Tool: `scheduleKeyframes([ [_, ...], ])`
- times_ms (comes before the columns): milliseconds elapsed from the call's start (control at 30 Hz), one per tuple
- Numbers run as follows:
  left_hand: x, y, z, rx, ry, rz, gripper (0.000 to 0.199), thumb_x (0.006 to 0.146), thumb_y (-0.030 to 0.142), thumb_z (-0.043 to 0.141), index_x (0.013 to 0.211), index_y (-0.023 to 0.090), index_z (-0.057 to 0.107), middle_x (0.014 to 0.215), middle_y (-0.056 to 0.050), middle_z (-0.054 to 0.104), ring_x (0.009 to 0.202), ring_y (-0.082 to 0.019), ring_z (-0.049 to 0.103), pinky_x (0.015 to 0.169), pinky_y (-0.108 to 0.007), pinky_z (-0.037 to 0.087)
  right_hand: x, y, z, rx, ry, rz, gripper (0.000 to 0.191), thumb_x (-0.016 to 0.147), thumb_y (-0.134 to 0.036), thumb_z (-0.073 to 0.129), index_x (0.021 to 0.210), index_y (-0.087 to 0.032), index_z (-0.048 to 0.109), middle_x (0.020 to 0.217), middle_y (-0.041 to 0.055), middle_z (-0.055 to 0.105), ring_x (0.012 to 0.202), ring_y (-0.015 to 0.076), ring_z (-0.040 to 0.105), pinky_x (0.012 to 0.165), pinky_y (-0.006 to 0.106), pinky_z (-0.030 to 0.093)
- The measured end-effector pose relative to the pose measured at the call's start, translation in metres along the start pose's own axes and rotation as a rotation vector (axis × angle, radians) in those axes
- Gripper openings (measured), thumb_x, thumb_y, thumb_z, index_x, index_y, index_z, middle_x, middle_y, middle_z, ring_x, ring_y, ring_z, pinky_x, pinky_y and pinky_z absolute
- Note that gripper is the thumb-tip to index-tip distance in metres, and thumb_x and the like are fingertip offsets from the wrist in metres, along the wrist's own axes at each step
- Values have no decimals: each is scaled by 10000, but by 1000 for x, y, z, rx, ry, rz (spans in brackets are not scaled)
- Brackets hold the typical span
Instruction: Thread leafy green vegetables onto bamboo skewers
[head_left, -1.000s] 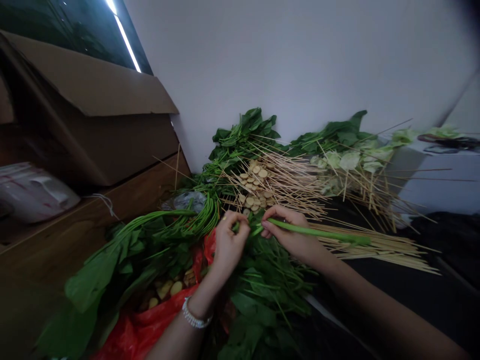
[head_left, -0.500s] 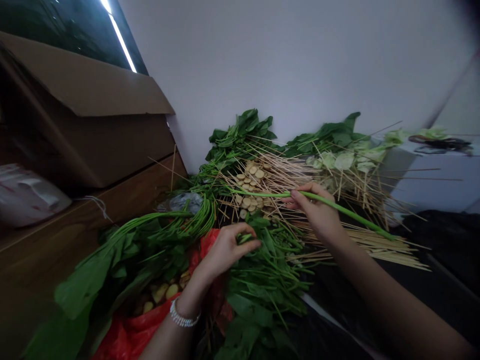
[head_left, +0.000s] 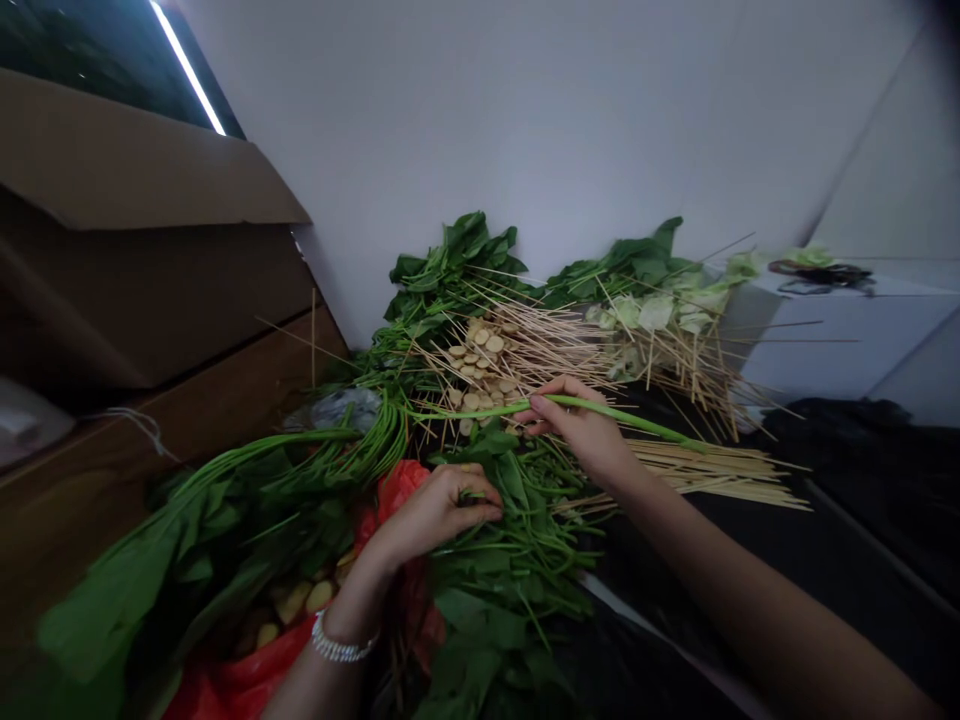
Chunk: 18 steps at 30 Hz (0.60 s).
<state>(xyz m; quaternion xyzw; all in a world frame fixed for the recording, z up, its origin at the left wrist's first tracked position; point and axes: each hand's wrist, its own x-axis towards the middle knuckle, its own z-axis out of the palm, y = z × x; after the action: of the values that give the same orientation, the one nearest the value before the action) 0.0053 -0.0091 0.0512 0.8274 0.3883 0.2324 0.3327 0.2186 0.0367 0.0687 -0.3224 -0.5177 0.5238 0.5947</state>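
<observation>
My right hand (head_left: 576, 428) pinches a long green vegetable stem (head_left: 637, 414) between thumb and fingertips. The stem lies nearly level, its thin left tip reaching past the skewered slices. Lower and to the left, my left hand (head_left: 457, 505) has its fingers curled closed on short green stem pieces (head_left: 472, 493), which are partly hidden by the fingers. It hovers over or touches a heap of leafy greens and cut stems (head_left: 517, 570); I cannot tell which. Behind the hands lie pale round slices on skewers (head_left: 480, 345).
Bare wooden skewers (head_left: 727, 475) lie at the right, with skewered cabbage (head_left: 667, 312) behind them. A red plastic bag (head_left: 240, 670) holds pale chunks, and long-stemmed greens (head_left: 195, 530) lie across it. A cardboard box (head_left: 150, 290) stands at the left. Leafy skewers (head_left: 454, 260) lean by the wall.
The view has turned slightly right. My right hand has drawn the stem a little left and nearer to me. My left hand has moved slightly right and lower, over the heap of greens.
</observation>
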Motion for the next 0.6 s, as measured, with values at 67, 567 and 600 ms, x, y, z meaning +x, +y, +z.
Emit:
scheduleKeyframes([
  [67, 0, -2, -2, -35, 114, 11, 138, 852, 292, 656, 811, 171, 708, 794, -22, 643, 757, -149, 599, 721, -248, 444, 0, 0, 0, 4, 3, 16, 314, 698, -390, 794, 800, -193, 571, 688, 10, 723, 720, 204, 744, 573, 253, 594],
  [567, -4, 4, 16, 437, 694, 403, 262, 910, 266, 599, 1167, 240, 645, 1078, -73, 704, 1044, -222, 597, 931, -405, 459, 3, -6, -7, -65, 55, -49, 326, 682, -407, 808, 782, -201, 574, 691, 2, 692, 727, 211, 744, 560, 250, 596],
  [600, -4, 2, 14, 482, 825, 404, 264, 921, 197, 571, 1171, 246, 640, 1048, -64, 708, 1021, -208, 605, 913, -391, 471, 2, -5, -5, -80, 38, -51, 322, 689, -412, 800, 780, -204, 572, 687, 1, 691, 722, 212, 743, 554, 253, 596],
])
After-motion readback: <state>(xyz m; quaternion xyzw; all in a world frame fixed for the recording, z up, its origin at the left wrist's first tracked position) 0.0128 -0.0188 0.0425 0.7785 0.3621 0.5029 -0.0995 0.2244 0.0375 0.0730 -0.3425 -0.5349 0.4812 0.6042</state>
